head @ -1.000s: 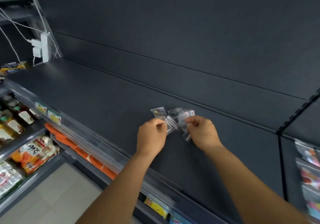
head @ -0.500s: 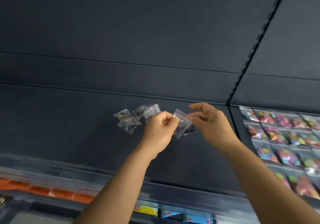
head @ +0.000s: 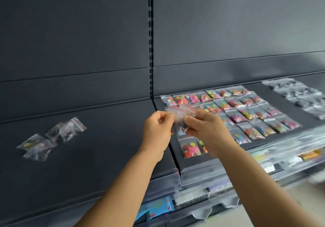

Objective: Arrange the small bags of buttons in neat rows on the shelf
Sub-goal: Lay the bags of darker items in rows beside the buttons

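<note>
In the head view, a few small clear bags point(head: 182, 115) are pinched between the left hand point(head: 156, 131) and the right hand point(head: 208, 132) above the dark shelf point(head: 105, 147), between loose bags point(head: 51, 138) and rows of coloured-button bags point(head: 246, 110).

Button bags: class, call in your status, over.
Left hand and right hand both pinching small clear bags. Colourful button bags lie in rows on right shelf. Loose pile of bags left, unsorted. Nothing in the way.
</note>
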`<state>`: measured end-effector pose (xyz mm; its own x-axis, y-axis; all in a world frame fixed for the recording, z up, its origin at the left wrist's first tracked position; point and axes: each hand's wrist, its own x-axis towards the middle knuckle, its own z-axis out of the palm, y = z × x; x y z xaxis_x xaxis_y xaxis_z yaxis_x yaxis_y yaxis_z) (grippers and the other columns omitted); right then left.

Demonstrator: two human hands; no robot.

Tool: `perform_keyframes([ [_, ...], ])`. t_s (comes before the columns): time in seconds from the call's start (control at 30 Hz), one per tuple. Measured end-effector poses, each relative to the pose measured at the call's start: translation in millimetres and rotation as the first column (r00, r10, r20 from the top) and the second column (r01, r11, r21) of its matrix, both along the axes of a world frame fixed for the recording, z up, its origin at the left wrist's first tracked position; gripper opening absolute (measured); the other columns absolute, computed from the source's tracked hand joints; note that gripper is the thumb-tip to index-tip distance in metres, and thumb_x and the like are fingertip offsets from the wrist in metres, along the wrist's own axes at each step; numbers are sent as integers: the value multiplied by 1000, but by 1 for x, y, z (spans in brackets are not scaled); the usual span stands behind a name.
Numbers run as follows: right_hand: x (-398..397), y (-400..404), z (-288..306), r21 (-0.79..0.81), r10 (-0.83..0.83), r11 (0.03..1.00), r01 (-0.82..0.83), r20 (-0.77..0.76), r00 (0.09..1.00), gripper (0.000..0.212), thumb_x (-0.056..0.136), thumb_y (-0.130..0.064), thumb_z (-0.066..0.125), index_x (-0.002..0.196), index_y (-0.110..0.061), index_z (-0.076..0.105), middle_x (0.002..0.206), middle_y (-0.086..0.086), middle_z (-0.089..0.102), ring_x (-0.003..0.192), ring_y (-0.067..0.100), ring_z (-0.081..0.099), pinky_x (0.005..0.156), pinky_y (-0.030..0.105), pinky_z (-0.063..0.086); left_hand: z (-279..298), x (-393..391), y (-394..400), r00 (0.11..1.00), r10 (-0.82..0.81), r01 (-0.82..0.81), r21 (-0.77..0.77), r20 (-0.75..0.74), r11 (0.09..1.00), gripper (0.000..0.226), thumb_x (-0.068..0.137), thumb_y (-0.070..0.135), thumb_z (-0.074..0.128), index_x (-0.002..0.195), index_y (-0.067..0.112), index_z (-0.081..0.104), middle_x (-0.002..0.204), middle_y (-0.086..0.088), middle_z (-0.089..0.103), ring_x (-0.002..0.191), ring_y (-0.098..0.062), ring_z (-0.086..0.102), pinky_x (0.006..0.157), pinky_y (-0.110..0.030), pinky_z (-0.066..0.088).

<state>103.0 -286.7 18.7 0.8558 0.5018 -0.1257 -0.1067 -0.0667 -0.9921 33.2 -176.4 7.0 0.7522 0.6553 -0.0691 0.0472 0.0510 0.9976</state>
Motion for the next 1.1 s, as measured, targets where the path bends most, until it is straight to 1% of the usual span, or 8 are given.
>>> perform_keyframes([
  [0.13, 21, -50, 2, 11, -114, 993, 114, -19, 993, 16, 91, -13, 59, 80, -11, 70, 75, 8, 68, 70, 18, 60, 67, 31, 54, 4, 27, -47, 999, -51, 51, 14, -2, 999, 12, 92, 18, 58, 85, 15, 67, 86, -4, 72, 85, -24, 67, 84, -46, 55],
  [0.23, 43, -94, 6, 0, -198, 980, 198, 45, 979, 25, 91, -14, 59, 69, -16, 71, 65, 3, 65, 65, 18, 57, 59, 29, 48, 8, 48, -88, 997, -74, 74, 28, 14, 997, 15, 93, 15, 55, 84, 15, 67, 84, 0, 73, 81, -17, 67, 85, -40, 54],
  [0.47, 90, -205, 18, -77, -293, 945, 317, 225, 929, 19, 85, -11, 64, 66, -12, 70, 59, 7, 63, 55, 19, 52, 59, 34, 47, 14, 115, -200, 990, -138, 137, 109, 9, 985, 15, 92, 21, 53, 91, 18, 68, 87, 1, 72, 82, -18, 66, 78, -40, 56],
  [0.57, 109, -253, 20, -30, -328, 940, 340, 195, 924, 22, 87, -9, 61, 68, -14, 71, 57, 5, 60, 53, 17, 51, 56, 31, 47, 15, 142, -250, 987, -159, 155, 153, 12, 976, 14, 93, 21, 52, 89, 18, 65, 85, -5, 70, 72, -18, 61, 64, -39, 52],
  [0.67, 126, -299, 21, 7, -337, 940, 340, 157, 928, 24, 90, -12, 60, 69, -8, 71, 64, 13, 64, 59, 19, 58, 64, 35, 55, 16, 165, -295, 986, -166, 160, 170, 19, 972, 13, 92, 21, 52, 89, 15, 64, 84, -7, 70, 74, -20, 61, 68, -39, 53],
  [0.77, 141, -336, 21, -5, -333, 941, 338, 156, 930, 22, 89, -19, 61, 73, -8, 72, 74, 20, 68, 66, 22, 61, 73, 39, 56, 15, 185, -334, 982, -184, 175, 192, 29, 966, 13, 93, 20, 51, 90, 14, 63, 83, -4, 69, 75, -18, 63, 64, -28, 51],
  [0.9, 162, -373, 17, 12, -404, 913, 407, 153, 902, 13, 87, -18, 64, 81, -11, 73, 72, 12, 69, 65, 20, 59, 70, 39, 55, 14, 212, -371, 967, -253, 240, 201, 40, 950, 12, 94, 20, 51, 91, 14, 62, 83, -2, 67, 72, -12, 61, 54, -15, 48],
  [1.1, 211, -415, 8, 17, -520, 853, 522, 122, 846, 8, 85, -15, 66, 81, -13, 72, 62, 3, 65, 58, 15, 58, 58, 29, 50, 14, 265, -406, 912, -409, 403, 120, 27, 907, 11, 92, 16, 55, 84, 14, 63, 74, 2, 67, 66, -7, 60, 59, -20, 52],
])
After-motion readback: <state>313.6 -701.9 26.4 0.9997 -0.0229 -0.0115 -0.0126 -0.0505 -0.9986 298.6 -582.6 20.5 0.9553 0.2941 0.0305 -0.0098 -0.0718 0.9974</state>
